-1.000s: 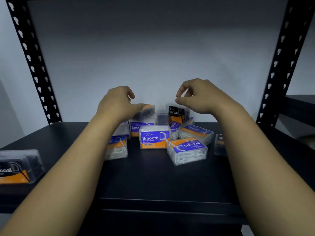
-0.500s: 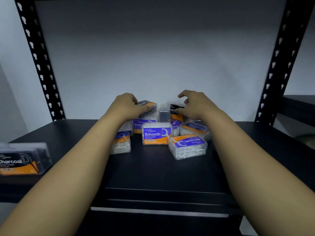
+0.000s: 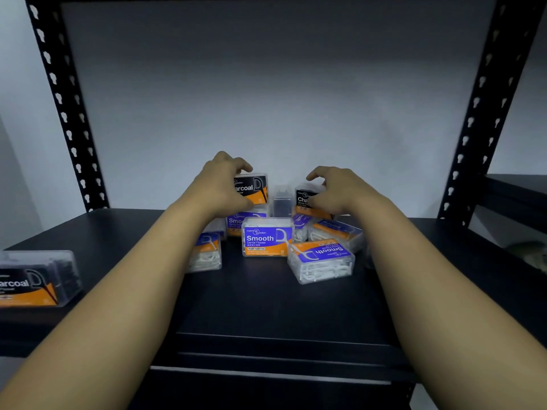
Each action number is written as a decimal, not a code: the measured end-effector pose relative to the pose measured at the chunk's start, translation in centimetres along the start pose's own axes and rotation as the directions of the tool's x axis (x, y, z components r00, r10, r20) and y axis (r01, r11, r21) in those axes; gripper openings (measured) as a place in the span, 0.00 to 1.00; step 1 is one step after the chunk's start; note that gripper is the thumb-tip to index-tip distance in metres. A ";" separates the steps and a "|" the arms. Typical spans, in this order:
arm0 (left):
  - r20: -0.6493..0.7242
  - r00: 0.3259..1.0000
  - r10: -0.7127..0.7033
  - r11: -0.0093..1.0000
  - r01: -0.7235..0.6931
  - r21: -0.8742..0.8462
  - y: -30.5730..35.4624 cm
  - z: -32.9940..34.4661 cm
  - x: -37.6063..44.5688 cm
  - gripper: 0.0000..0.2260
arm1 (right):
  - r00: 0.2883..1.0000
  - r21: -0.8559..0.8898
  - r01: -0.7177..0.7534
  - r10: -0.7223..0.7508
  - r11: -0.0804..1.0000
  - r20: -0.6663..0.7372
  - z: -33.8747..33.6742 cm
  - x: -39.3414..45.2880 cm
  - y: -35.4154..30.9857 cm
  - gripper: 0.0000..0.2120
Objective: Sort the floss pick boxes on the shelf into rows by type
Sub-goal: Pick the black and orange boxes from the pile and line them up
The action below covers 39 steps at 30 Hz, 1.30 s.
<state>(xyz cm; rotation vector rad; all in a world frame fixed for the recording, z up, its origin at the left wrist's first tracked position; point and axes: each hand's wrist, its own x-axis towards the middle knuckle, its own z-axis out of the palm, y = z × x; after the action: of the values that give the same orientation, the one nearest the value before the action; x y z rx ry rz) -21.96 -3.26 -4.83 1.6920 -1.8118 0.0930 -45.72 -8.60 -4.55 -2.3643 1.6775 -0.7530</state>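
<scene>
A pile of clear floss pick boxes lies at the middle back of the black shelf (image 3: 266, 306). My left hand (image 3: 220, 184) grips a black-and-orange Charcoal box (image 3: 253, 189), lifted upright above the pile. My right hand (image 3: 334, 190) closes on a second Charcoal box (image 3: 305, 198) at the pile's right rear. Several blue-and-orange Smooth boxes lie in front: one upright (image 3: 268, 237), one turned upside down (image 3: 321, 260), others partly hidden under my arms. Another Charcoal box (image 3: 35, 279) stands alone at the far left.
Black perforated shelf posts rise at the left (image 3: 63, 105) and right (image 3: 485, 105). A grey wall closes off the back. A small dark box (image 3: 281, 201) stands between my hands. A neighbouring shelf (image 3: 515, 196) shows at the right edge.
Both hands came down from above the pile onto the Charcoal boxes. My left hand tipped its box upright and raised it; my right hand closed around the other one.
</scene>
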 end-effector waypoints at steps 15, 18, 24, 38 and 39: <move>0.036 0.989 0.143 0.982 -0.147 0.119 1.6 0.3 -0.1 0.28 | 0.993 -0.150 0.111 -0.103 0.982 0.065 1.1 0.5 -1.0 0.25; 0.031 0.989 0.142 0.985 -0.144 0.090 0.9 0.3 0.1 0.20 | 0.990 -0.131 0.137 -0.132 0.982 0.050 0.9 0.4 -0.7 0.23; 0.097 0.994 0.049 0.996 -0.055 0.066 0.7 0.9 0.1 0.21 | 0.975 0.014 0.204 -0.202 0.979 -0.091 0.0 0.6 0.0 0.22; 0.057 0.993 0.101 0.993 -0.097 -0.070 -0.3 -1.2 -0.4 0.19 | 0.931 0.079 0.342 -0.326 0.936 -0.163 -1.2 -0.7 -1.3 0.19; 0.069 0.992 0.105 0.994 -0.102 -0.048 -0.1 -1.7 -0.8 0.19 | 0.928 0.087 0.351 -0.334 0.932 -0.164 -1.3 -1.0 -1.7 0.19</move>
<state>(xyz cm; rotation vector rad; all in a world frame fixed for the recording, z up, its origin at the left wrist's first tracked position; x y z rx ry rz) -21.24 -1.82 -3.93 1.5890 -1.9400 0.0364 -45.17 -6.89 -3.09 -2.6067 1.2336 -1.0727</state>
